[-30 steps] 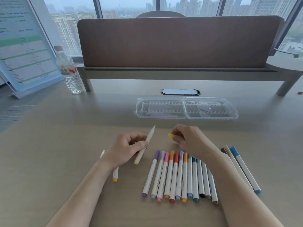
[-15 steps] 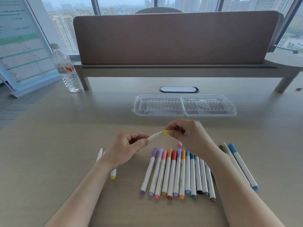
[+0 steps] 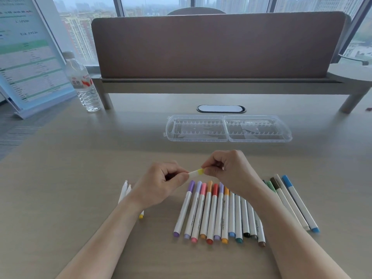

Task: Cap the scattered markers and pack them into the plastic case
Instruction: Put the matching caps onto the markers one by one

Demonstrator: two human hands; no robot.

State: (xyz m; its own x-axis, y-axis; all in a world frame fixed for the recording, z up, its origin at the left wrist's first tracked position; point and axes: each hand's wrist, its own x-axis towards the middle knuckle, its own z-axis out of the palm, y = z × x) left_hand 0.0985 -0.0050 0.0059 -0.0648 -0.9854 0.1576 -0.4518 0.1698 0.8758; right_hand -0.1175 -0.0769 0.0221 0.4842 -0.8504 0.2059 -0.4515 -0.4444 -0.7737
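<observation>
the left hand (image 3: 161,183) pinched the white barrel of a yellow marker (image 3: 194,173) between thumb and curled fingers, and the right hand (image 3: 225,170) pinched its yellow cap (image 3: 200,171) at the other end, fingers curled round it. the marker lay nearly level between the two hands, just above the desk (image 3: 80,168), its long axis running left to right and rising slightly toward the right hand. the cap sat on the barrel's right end; whether it had clicked fully home could not be told. the move ahead seemed to turn on that axis: the two hands would need to press toward each other straight along it, since a skewed push might jam the cap.

below the hands a row of capped markers (image 3: 219,212) lay side by side, caps away from the person. a smaller group of markers (image 3: 289,200) lay to the right, partly under the right forearm. two uncapped white markers (image 3: 124,189) lay left of the left wrist, so the left hand was the nearer one to them. the clear plastic case (image 3: 228,128) lay open and flat beyond the hands, well apart from them, its long side across the desk and no markers in it, so packing looked not yet begun.

the desk was a pale wood-tone top. a water bottle (image 3: 84,85) stood at far left beside a printed board (image 3: 28,55). a fabric divider (image 3: 219,45) ran along the back, with windows and city towers beyond.
</observation>
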